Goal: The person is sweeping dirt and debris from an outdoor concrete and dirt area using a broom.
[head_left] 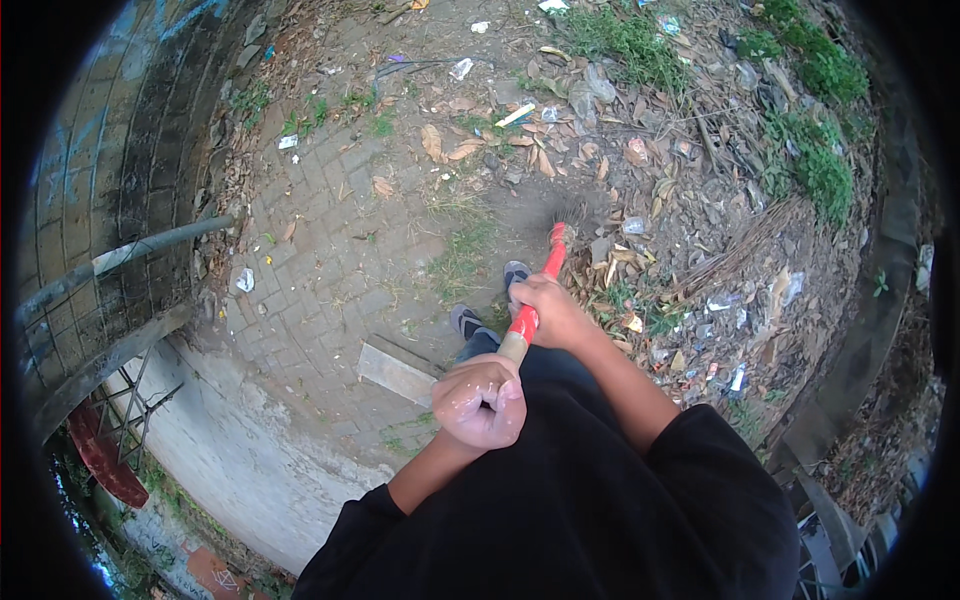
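Note:
Both my hands grip a long-handled broom (553,258) with red wrapping on its pole. My left hand (478,400), wet or smeared with something pale, closes round the upper end near my chest. Lower down the pole, my right hand (550,308) is wrapped round the red part. Dark, thin bristles (572,212) spread over bare soil ahead of my feet, beside dry leaves (615,262) and litter. The bristle tips are blurred against the ground.
Left stand a block wall (95,190) and a sloping pipe (150,250). A concrete slab (398,372) lies by my sandalled feet (465,320). Paving (310,240) gives way to leaf litter, plastic scraps and green weeds (822,175) rightward. A low concrete edge (850,340) runs along the far right.

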Demonstrator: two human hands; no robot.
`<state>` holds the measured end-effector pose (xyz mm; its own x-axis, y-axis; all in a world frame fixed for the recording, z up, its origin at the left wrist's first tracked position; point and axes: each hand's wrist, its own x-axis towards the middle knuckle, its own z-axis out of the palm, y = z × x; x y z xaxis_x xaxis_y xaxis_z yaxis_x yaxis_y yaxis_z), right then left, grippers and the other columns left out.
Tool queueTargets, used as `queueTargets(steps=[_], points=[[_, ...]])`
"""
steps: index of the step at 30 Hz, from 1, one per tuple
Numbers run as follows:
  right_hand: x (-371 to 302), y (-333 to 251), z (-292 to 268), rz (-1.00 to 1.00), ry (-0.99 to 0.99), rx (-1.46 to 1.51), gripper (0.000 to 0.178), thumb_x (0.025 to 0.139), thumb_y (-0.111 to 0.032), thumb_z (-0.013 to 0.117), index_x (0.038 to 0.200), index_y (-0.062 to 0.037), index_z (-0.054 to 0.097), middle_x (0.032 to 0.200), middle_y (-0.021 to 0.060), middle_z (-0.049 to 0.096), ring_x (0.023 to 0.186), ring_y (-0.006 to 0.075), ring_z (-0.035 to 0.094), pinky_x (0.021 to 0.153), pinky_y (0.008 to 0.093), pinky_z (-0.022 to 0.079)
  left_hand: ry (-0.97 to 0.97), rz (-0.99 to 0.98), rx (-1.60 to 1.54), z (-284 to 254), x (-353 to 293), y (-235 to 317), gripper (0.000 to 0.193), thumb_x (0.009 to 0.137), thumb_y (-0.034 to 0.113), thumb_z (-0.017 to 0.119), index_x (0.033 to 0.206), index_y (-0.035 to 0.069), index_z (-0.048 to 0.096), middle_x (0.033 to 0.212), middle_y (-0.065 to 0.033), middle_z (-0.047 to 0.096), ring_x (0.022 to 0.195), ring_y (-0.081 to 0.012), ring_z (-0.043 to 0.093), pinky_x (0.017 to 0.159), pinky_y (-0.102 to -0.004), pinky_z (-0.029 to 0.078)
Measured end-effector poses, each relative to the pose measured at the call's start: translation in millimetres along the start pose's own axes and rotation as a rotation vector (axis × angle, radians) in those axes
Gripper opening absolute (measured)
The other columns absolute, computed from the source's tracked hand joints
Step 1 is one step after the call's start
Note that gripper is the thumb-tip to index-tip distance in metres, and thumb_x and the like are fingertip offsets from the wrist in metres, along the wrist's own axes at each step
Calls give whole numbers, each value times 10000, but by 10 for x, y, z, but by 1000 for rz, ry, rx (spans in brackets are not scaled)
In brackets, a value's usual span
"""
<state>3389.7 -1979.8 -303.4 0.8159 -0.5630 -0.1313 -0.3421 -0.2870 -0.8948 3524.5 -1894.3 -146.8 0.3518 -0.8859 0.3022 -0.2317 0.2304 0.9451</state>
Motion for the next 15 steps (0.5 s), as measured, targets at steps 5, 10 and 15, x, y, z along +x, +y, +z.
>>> queueTargets(steps=[5, 10, 15], points=[[664, -609, 151, -291, 26, 128, 268, 711, -122, 795, 830, -95, 558, 789, 98, 600, 846, 363, 614, 763, 484, 489, 48, 117, -103, -407, 197, 536, 367, 971, 43, 638, 684, 57, 411, 566, -40, 531, 462, -199, 553, 573, -370, 580], [1022, 204, 432, -266, -62, 175, 259, 736, -113, 774, 853, -78, 545, 804, 131, 611, 852, 403, 606, 767, 489, 490, -32, -28, 287, -191, 108, -278, 350, 874, -51, 682, 665, 57, 423, 557, -64, 509, 498, -229, 577, 507, -326, 463], [466, 413, 174, -20, -77, 19, 299, 698, -130, 796, 867, -77, 554, 805, 147, 619, 883, 409, 627, 797, 502, 493, 39, -34, 117, 5, 75, -407, 390, 874, -73, 685, 643, 77, 408, 561, -51, 512, 503, -201, 587, 530, -306, 479]])
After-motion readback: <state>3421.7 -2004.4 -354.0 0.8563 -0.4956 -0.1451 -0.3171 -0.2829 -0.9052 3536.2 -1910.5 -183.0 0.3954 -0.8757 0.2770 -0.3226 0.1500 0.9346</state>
